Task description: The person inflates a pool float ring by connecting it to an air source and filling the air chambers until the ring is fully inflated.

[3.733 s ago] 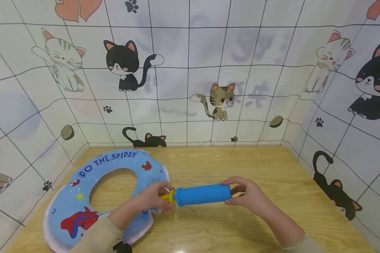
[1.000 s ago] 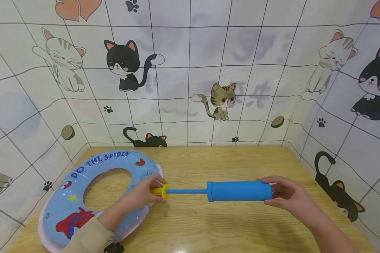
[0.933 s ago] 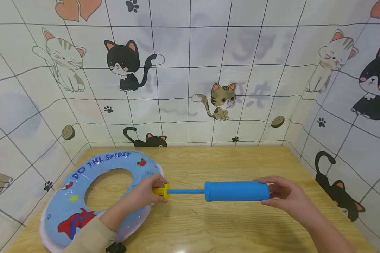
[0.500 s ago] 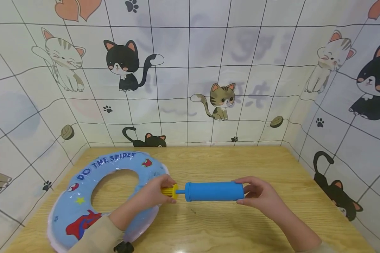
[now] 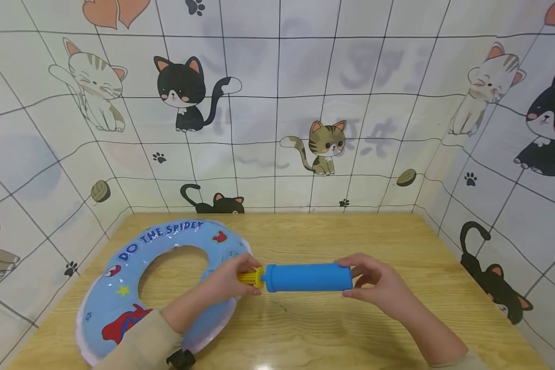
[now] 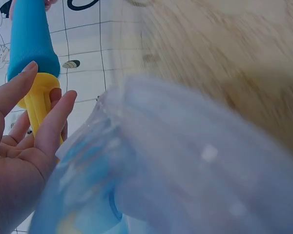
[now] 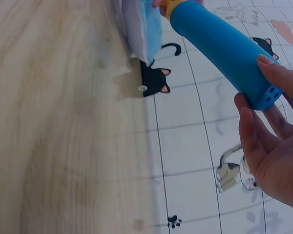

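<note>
A hand pump with a blue barrel and a yellow handle is held level above the table. My left hand grips the yellow handle, which sits close against the barrel's collar. At the other end my right hand pinches the barrel between thumb and fingers. Small holes show in the barrel's end face in the right wrist view. Below my left forearm lies a light-blue inflatable swim ring with lettering and red prints; the forearm and sleeve hide part of it.
The wooden tabletop ends at a wall covering with printed cats, which also rises on both sides. A small black object sits by the left sleeve, at the swim ring's near edge.
A second ago the pump's blue rod was drawn well out. Since then my right hand has moved left with the barrel, and the rod has slid almost wholly inside.
</note>
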Motion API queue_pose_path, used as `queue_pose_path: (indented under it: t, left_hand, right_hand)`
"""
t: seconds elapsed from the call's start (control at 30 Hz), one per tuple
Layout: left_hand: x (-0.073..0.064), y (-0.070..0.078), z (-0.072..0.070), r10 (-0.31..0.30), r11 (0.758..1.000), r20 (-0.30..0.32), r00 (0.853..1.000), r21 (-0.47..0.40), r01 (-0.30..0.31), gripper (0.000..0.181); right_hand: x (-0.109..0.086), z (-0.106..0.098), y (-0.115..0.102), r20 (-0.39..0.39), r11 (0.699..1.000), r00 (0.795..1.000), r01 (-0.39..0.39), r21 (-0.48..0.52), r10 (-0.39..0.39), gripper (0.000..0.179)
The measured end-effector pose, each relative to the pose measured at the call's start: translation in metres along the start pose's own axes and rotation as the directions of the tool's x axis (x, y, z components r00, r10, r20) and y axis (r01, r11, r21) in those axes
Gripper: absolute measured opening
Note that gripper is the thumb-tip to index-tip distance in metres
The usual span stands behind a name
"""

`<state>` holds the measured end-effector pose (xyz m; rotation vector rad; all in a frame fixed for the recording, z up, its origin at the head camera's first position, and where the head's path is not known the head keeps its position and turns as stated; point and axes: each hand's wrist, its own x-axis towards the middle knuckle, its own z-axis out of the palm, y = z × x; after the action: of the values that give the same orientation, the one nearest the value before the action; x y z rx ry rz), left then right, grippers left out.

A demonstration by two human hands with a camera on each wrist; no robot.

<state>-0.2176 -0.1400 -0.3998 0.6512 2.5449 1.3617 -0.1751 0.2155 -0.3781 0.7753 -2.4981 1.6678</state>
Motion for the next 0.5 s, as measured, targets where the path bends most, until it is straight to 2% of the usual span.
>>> queue_pose_path:
  t: [0.1, 0.33, 0.5]
  left_hand:
    - [-0.002, -0.004, -0.004, 0.012, 1.0, 0.003, 1.0, -0.009, -0.012, 0.045]
    - [-0.006, -0.011, -0.019, 0.003, 1.0, 0.015, 1.0, 0.008, -0.003, 0.043]
    - [-0.006, -0.019, -0.033, 0.016, 1.0, 0.04, 0.999, 0.019, -0.017, 0.041]
  right_hand:
    - [-0.004, -0.012, 0.003, -0.003, 0.998, 0.999, 0.052, -0.02, -0.052, 0.05]
    - [-0.017, -0.041, 0.005, -0.023, 0.997, 0.997, 0.067, -0.046, -0.068, 0.051]
    - [-0.024, -0.057, 0.006, -0.027, 0.991, 0.992, 0.122, -0.058, -0.124, 0.053]
